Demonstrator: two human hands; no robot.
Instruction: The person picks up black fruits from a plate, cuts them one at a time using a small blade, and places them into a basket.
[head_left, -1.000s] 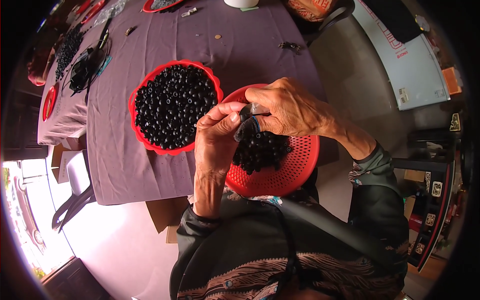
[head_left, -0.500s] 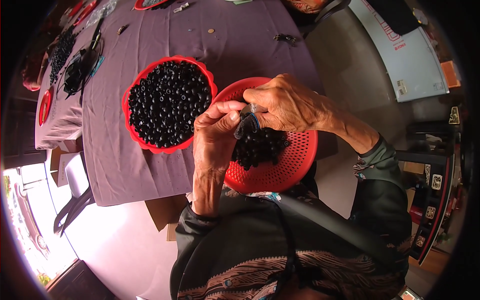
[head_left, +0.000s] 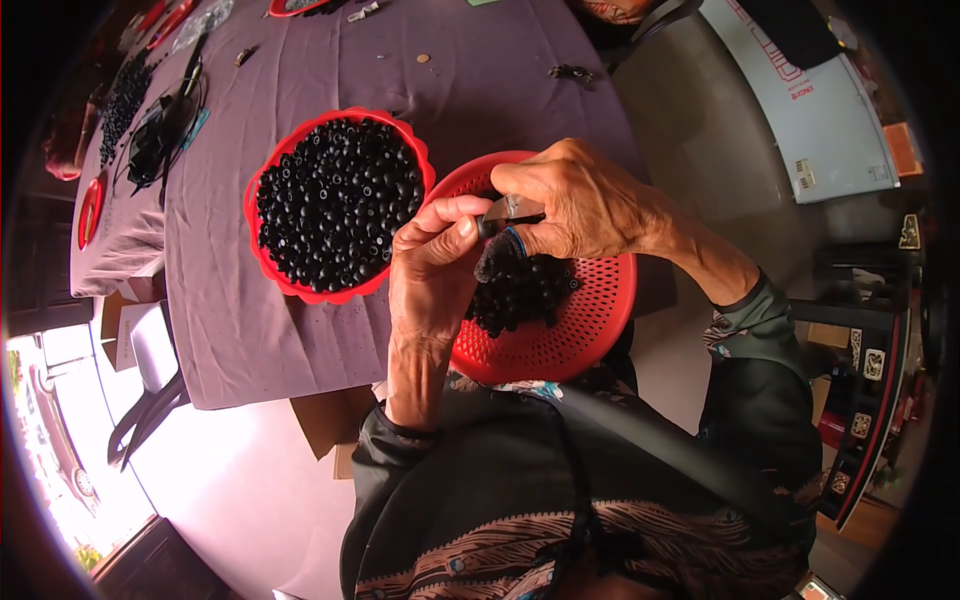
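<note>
Over red colander [head_left: 590, 325] | black piece [head_left: 488, 228] — pinched in left grip [head_left: 430, 265]

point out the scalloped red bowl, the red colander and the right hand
Scalloped red bowl [head_left: 327, 297], head view: near rim.
Red colander [head_left: 593, 318], head view: perforated wall.
Right hand [head_left: 592, 208], head view: its back.

The left hand [head_left: 428, 275] is pinching a small, dark, rounded piece [head_left: 490, 227] in its grip; the right hand [head_left: 590, 205] is holding a short, silvery metal blade [head_left: 518, 208] close by, above a round, perforated red plastic basket [head_left: 600, 320]. A scalloped red plastic bowl [head_left: 291, 287] of glossy black beads [head_left: 340, 200] is resting on the purple-clothed worktop [head_left: 250, 355].
</note>
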